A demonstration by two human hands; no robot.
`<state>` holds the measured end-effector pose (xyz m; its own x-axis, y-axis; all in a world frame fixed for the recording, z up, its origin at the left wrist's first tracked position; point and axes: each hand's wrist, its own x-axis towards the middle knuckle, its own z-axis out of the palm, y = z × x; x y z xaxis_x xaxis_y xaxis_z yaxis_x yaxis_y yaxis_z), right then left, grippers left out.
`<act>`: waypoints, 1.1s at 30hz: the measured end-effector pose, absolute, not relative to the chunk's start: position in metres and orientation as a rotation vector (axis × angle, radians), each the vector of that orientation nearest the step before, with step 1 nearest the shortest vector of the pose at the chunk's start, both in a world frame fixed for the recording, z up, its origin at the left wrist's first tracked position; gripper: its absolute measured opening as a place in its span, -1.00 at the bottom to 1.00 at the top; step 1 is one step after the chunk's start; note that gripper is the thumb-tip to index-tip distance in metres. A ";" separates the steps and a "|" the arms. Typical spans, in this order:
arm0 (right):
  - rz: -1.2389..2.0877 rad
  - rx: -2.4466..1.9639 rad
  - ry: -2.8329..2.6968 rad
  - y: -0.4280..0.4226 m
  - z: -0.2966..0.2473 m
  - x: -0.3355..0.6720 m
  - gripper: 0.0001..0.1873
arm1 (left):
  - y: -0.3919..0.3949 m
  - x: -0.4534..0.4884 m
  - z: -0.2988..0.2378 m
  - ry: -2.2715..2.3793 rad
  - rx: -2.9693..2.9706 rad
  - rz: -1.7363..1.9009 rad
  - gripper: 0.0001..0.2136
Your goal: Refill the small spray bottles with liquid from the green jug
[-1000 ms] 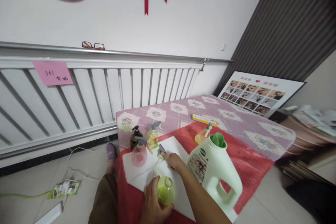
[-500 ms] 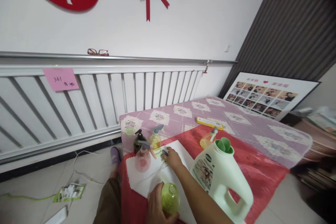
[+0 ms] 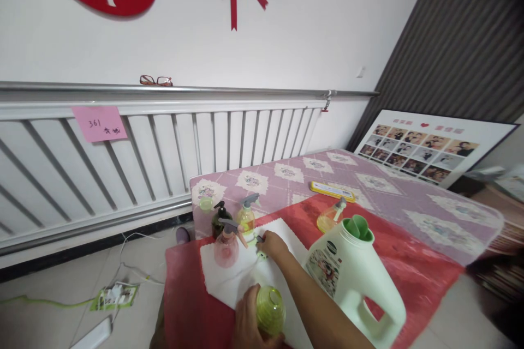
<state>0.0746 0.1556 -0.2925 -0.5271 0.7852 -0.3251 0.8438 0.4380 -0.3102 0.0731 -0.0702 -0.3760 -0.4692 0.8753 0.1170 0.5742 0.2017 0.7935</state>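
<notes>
My left hand (image 3: 248,319) is wrapped round a yellow-green ribbed bottle (image 3: 271,311) whose open neck faces up. Farther forward, my right hand (image 3: 275,245) pinches a green-and-grey spray head (image 3: 261,254) low over a white sheet (image 3: 219,278); its thin tube seems to trail toward the lower left. Left of that hand stand a pink spray bottle (image 3: 226,251), a yellow spray bottle (image 3: 246,222) and a dark pump bottle (image 3: 218,221). To the right of my right forearm rises a pale green jug (image 3: 352,267) with a green cap piece in its mouth.
Another yellowish spray bottle (image 3: 329,219) leans on red plastic (image 3: 380,229) behind the jug. A yellow-edged case (image 3: 332,191) lies on the patterned bed (image 3: 376,185). A small pale green cup (image 3: 206,204) sits at the left. Beyond are a white radiator (image 3: 176,142) and cables on the floor.
The view has shifted slightly, so most things sit a little farther right. Both hands keep their holds; the right fingers are more bunched around the spray head. The red plastic's left edge shows farther out.
</notes>
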 end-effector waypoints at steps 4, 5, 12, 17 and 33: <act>-0.696 1.413 2.499 0.164 -0.295 0.074 -0.67 | -0.069 0.075 -0.380 2.157 1.363 1.185 -0.19; -0.700 1.414 2.493 0.165 -0.296 0.074 -0.67 | -0.069 0.075 -0.381 2.186 1.362 1.210 -0.19; -0.689 1.490 2.462 0.165 -0.297 0.078 -0.67 | -0.071 0.073 -0.387 2.184 1.450 1.200 -0.20; -0.725 1.597 2.493 0.159 -0.290 0.085 -0.67 | -0.073 0.073 -0.375 2.173 1.390 1.151 -0.20; -0.982 1.900 3.369 0.036 -0.206 0.258 -0.78 | -0.083 0.081 -0.341 2.114 1.226 1.330 -0.25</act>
<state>0.2583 0.0355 -0.2061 -0.2843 0.8523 0.4390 0.4831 0.5229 -0.7023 0.0805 -0.0829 -0.3408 -0.5600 0.8166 0.1400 0.4798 0.1819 0.8583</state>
